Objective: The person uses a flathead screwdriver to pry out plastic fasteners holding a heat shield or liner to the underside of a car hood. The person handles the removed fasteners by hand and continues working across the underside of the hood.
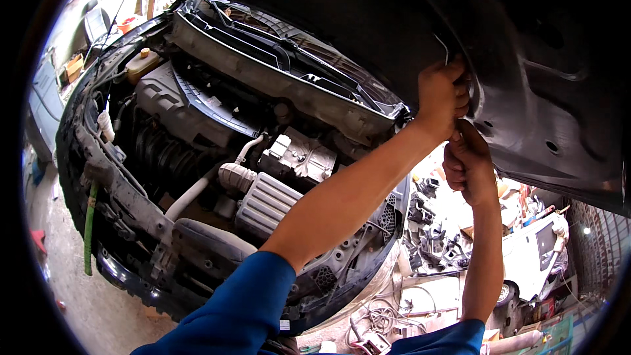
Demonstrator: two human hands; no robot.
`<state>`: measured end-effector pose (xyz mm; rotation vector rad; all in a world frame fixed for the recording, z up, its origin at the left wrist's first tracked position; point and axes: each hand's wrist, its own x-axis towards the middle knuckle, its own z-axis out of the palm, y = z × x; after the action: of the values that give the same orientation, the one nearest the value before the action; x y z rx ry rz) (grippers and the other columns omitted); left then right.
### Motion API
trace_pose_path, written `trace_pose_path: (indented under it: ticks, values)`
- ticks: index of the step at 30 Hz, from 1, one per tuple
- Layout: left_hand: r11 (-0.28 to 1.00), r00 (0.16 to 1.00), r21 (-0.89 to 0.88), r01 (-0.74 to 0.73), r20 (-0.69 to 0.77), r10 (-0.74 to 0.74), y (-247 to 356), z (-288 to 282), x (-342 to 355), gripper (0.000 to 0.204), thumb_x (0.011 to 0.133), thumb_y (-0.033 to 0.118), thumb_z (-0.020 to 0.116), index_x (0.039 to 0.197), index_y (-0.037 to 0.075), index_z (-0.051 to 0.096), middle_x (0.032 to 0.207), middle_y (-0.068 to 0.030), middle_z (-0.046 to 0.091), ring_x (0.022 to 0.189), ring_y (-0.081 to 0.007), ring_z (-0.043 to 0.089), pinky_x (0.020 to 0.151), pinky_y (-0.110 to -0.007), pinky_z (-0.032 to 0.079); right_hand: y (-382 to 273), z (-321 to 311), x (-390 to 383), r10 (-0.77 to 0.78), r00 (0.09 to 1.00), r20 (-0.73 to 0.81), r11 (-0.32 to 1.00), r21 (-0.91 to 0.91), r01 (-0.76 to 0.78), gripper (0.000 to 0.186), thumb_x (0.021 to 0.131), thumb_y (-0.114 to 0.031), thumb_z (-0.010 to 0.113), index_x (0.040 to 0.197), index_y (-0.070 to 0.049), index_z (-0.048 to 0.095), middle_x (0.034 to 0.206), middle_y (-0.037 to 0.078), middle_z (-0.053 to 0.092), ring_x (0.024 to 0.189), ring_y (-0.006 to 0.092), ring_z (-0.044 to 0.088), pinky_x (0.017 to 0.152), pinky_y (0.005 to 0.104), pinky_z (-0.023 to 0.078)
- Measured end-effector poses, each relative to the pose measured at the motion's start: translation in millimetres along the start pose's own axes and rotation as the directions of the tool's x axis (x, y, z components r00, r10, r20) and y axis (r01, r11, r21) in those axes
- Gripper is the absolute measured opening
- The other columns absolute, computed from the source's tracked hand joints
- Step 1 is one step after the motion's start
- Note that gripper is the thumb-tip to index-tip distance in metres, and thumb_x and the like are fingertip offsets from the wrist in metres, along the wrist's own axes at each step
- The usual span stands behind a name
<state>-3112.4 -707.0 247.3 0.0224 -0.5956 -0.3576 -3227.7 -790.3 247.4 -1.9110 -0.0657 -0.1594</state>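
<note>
Both my arms reach up to the underside of the raised black hood. My left hand is closed against the hood's inner panel, its fingers curled. A thin pale wire-like strand curves down to the top of that hand. Just below, my right hand is closed too, thumb pointing up and almost touching the left hand. What lies between the fingers of either hand is hidden. Under my arms is the open engine bay, with a ribbed grey air filter box and a dusty battery.
A grey engine cover and a yellowish reservoir sit in the bay. A green hose hangs over the front left. Beyond the car are heaped parts, a white vehicle and coiled cables on the floor.
</note>
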Motion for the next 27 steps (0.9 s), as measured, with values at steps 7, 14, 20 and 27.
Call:
trace_pose_path:
  ticks: [7, 14, 20, 27]
  values:
    - [0.998, 0.977, -0.046, 0.033, 0.210, -0.022, 1, -9, -3, 0.028, 0.098, 0.032, 0.054, 0.079, 0.012, 0.050, 0.051, 0.0062, 0.030, 0.040, -0.0055, 0.022, 0.038, -0.023, 0.018, 6, 2, 2, -0.173, 0.976, -0.132, 0.936, -0.331, 0.122, 0.037, 0.098, -0.025, 0.056, 0.126, -0.002, 0.049, 0.063, -0.005, 0.042, 0.050, 0.0040, 0.033, 0.044, 0.0231, 0.027]
    - [0.998, 0.912, -0.025, 0.057, 0.408, -0.042, 9, -14, -2, 0.030, 0.101, 0.035, 0.049, 0.081, 0.013, 0.051, 0.054, 0.0059, 0.031, 0.045, -0.0066, 0.026, 0.044, -0.023, 0.024, 15, 4, 3, -0.225, 0.960, -0.166, 0.921, -0.358, 0.154, 0.029, 0.100, -0.029, 0.054, 0.115, -0.004, 0.053, 0.058, -0.005, 0.038, 0.044, 0.0029, 0.029, 0.039, 0.0218, 0.021]
    - [0.991, 0.988, 0.057, 0.121, 0.085, -0.126, 16, 10, -16, 0.026, 0.100, 0.028, 0.053, 0.081, 0.012, 0.050, 0.066, 0.0025, 0.040, 0.056, -0.0105, 0.038, 0.057, -0.029, 0.036, 0, 23, -17, -0.734, 0.667, -0.130, 0.420, -0.858, 0.295, 0.027, 0.098, -0.018, 0.053, 0.113, 0.002, 0.061, 0.075, 0.014, 0.063, 0.061, 0.0211, 0.058, 0.057, 0.0352, 0.043]
    - [0.997, 0.929, -0.002, 0.071, 0.365, -0.066, 30, -20, -11, 0.023, 0.098, 0.022, 0.056, 0.110, 0.002, 0.058, 0.093, -0.0094, 0.060, 0.090, -0.0227, 0.060, 0.086, -0.042, 0.052, -24, 40, -27, -0.652, 0.753, -0.085, 0.222, -0.972, 0.082, 0.014, 0.098, -0.010, 0.049, 0.100, -0.001, 0.059, 0.081, 0.025, 0.063, 0.075, 0.0449, 0.062, 0.062, 0.0521, 0.045]
